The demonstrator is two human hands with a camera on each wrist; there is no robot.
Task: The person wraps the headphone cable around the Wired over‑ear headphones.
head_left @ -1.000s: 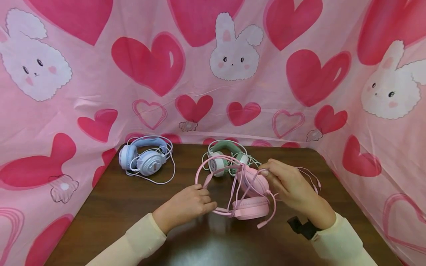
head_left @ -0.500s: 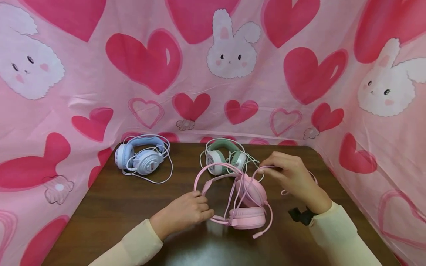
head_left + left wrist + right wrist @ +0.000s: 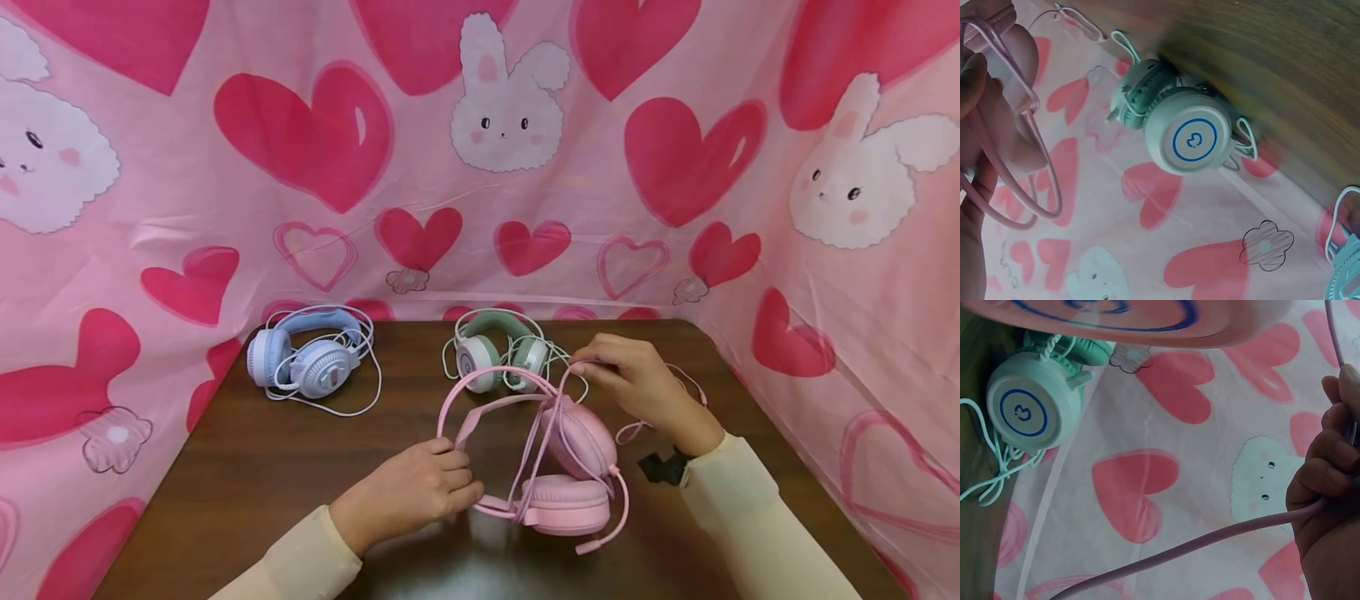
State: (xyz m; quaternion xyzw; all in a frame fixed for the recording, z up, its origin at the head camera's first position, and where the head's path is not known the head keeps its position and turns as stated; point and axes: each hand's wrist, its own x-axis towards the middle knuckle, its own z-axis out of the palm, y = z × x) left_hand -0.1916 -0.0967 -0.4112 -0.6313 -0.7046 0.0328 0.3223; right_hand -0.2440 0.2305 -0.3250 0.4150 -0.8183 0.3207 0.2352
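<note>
A pink headset [image 3: 573, 504] with a microphone boom hangs over the middle of the table, its ear cups toward the right. My left hand [image 3: 416, 492] grips its headband on the left side. Up and to the right, my right hand [image 3: 637, 379] pinches the headset's pink cable [image 3: 1229, 532], which runs through the curled fingers. Loops of that cable still cross the headband and ear cups. In the left wrist view, part of the left hand [image 3: 972, 187] shows at the left edge beside the pink band and cable.
Behind the pink headset lies a green and white headset [image 3: 480, 358] with its cable bundled. A light blue headset [image 3: 318, 367] lies at the back left of the brown wooden table [image 3: 285, 467]. Pink heart-and-rabbit cloth [image 3: 420, 167] walls in the back and sides.
My right hand has pulled the cable slightly away from the ear cups, and the loops hang looser there. The pink headset sits a little lower. The head view has shifted slightly right.
</note>
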